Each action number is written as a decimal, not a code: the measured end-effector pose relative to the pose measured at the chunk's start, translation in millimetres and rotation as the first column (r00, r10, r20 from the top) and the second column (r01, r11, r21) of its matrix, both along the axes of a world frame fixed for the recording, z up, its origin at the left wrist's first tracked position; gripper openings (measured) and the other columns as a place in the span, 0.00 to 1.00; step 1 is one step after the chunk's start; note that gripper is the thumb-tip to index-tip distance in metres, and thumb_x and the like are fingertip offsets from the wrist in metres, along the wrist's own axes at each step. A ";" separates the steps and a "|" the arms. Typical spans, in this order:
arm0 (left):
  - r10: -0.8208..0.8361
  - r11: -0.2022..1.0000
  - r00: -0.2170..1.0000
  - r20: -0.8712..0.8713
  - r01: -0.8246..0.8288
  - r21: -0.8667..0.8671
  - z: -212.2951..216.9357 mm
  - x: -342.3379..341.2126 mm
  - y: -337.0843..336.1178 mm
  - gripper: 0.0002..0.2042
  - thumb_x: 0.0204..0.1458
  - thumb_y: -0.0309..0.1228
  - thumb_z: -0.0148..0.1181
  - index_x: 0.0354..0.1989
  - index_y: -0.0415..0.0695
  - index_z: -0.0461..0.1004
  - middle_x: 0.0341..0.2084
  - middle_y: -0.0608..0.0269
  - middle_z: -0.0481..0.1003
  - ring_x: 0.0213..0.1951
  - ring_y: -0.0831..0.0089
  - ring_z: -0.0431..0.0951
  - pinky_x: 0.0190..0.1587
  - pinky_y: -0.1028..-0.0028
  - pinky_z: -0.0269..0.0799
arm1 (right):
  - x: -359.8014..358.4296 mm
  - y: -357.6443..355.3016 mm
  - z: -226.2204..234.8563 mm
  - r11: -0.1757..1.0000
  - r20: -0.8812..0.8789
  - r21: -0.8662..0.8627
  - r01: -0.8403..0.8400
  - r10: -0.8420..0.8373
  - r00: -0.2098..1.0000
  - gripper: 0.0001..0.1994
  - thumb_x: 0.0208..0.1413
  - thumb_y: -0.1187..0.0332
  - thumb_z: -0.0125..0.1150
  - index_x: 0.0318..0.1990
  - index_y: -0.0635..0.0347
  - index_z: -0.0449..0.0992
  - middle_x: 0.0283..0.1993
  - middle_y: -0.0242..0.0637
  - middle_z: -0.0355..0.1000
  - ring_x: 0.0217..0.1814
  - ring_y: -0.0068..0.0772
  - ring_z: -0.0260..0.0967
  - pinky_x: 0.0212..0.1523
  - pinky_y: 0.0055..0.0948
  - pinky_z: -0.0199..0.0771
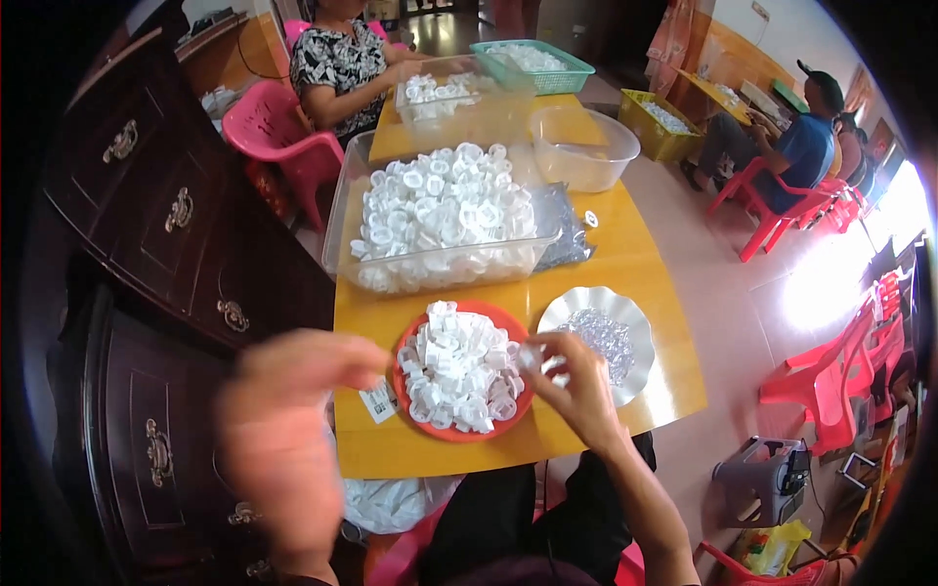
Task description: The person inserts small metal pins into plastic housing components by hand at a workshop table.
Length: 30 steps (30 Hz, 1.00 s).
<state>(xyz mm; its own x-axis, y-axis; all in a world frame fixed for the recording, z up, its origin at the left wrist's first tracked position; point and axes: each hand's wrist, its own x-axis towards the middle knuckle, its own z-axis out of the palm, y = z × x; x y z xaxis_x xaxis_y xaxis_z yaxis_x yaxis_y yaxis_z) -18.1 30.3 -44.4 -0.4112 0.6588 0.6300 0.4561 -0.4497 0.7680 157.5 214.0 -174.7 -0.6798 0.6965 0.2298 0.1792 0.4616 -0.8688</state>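
- One left hand (pixel 283 410), blurred, rises steeply from the lower edge, left of the table (pixel 674 371), and bends at the knuckles so its fingers point right, to the red plate's left side; I cannot tell whether they grasp anything.
- One right hand (pixel 583 391) slants up and leftward, wrist low, between the two plates; its thumb and index finger pinch one small pale piece (pixel 530 359) by the red plate's right rim.
- One red plate (pixel 415 420) bears a heap of white plastic pieces (pixel 459 361), too many to count; one white card (pixel 379 401) lies at its left.
- One scalloped white plate (pixel 641 337), to the right, holds uncounted clear pieces (pixel 606 342).
- Beyond, one large clear bin (pixel 340 244) is piled with more white pieces (pixel 440 205); beside it are one grey bag (pixel 567 234), one loose white ring (pixel 591 219) and one round tub (pixel 596 171).
- Farther, one smaller clear bin (pixel 404 105) and one teal basket (pixel 562 80) hold pale pieces; one co-worker (pixel 342 73) sits left.
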 end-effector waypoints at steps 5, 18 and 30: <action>-0.134 0.844 0.754 0.642 0.427 -0.326 -103.3 52.1 -10.6 0.18 0.63 0.27 0.52 0.60 0.36 0.64 0.55 0.55 0.69 0.55 0.70 0.71 0.58 0.72 0.65 | 34.8 -48.9 11.0 0.947 -0.231 -0.277 -0.164 0.100 0.968 0.16 0.51 0.76 0.67 0.48 0.63 0.75 0.51 0.41 0.75 0.48 0.29 0.74 0.41 0.26 0.77; -0.034 0.834 0.491 0.871 0.493 -0.246 -149.0 119.8 -28.7 0.17 0.66 0.30 0.48 0.60 0.35 0.64 0.52 0.57 0.71 0.53 0.71 0.72 0.57 0.69 0.69 | 82.7 -93.8 13.7 0.992 -0.162 0.088 -0.094 0.108 0.981 0.14 0.48 0.71 0.72 0.44 0.56 0.80 0.49 0.34 0.79 0.46 0.31 0.73 0.47 0.28 0.68; -0.169 0.857 0.229 0.959 0.514 0.029 -164.3 142.1 -38.6 0.23 0.61 0.36 0.57 0.59 0.35 0.65 0.52 0.54 0.71 0.52 0.62 0.74 0.56 0.63 0.72 | 100.0 -108.1 8.1 0.992 -0.230 0.085 -0.095 0.112 0.967 0.14 0.52 0.68 0.68 0.47 0.55 0.79 0.52 0.34 0.77 0.52 0.35 0.72 0.56 0.34 0.66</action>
<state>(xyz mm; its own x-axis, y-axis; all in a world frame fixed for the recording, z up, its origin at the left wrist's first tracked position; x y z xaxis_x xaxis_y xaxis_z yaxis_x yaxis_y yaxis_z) 124.1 -8.3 -208.7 -0.2765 0.9406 -0.1970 -0.7616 -0.0895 0.6418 257.5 105.9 -166.6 -0.6690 0.6005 0.4380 -0.0768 0.5303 -0.8443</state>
